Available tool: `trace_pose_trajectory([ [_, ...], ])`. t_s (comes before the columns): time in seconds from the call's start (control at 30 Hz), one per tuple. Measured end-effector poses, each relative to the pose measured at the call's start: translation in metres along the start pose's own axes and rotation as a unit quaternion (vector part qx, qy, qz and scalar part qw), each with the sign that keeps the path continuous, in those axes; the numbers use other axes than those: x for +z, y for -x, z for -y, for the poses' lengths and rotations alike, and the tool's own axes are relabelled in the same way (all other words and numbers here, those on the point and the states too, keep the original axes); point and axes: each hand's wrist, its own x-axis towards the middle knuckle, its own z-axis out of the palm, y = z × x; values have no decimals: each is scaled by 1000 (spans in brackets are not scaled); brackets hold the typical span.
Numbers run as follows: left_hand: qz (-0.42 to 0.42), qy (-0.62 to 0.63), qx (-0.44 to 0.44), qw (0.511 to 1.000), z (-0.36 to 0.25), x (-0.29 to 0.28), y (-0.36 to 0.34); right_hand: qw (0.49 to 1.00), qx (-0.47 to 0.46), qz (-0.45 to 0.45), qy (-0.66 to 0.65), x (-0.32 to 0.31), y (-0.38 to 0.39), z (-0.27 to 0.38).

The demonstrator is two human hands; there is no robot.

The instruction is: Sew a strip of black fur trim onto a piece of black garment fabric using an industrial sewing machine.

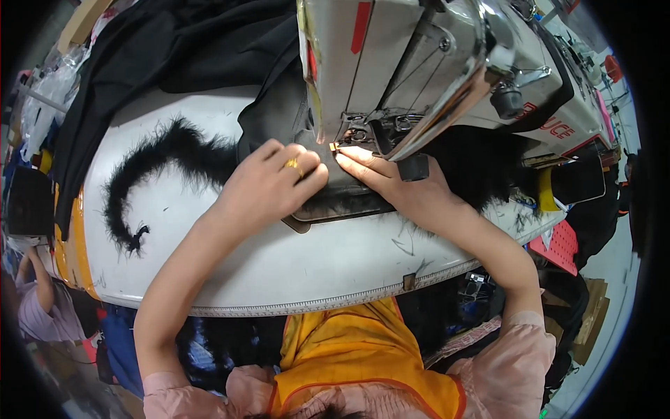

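Note:
My left hand (pixel 276 181), with a yellow ring on one finger, has its fingers curled down on a black furry strip (pixel 188 150) left of the needle. The strip's thin end curls over the white table. My right hand (pixel 422 192) reaches in from the other side, its fingertips pressed together on dark material by the presser foot. A small bright orange-yellow piece (pixel 333 147) shows at those fingertips. The white sewing machine (pixel 370 63) stands over both hands. More black fur (pixel 474 167) lies beside my right hand. The fingertips partly hide what they hold.
Black cloth (pixel 188 49) is heaped at the back left of the white table (pixel 279 269). A measuring tape (pixel 335 304) runs along the table's near edge. A pink perforated tray (pixel 558 246) is at the right. Another person's arm (pixel 42 283) shows at the far left.

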Motion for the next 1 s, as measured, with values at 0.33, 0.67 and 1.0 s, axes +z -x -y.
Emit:
trace_pose_trajectory([
  [0.33,-3,93,-35,995,3,-7,28,997,20,-39,65,8,0,0],
  [0.67,-88,76,-4,993,27,21,-2,982,64,-177,19,17,8,-24],
  [1.0,-61,89,-22,994,28,16,-5,985,95,-138,44,18,7,-20],
])
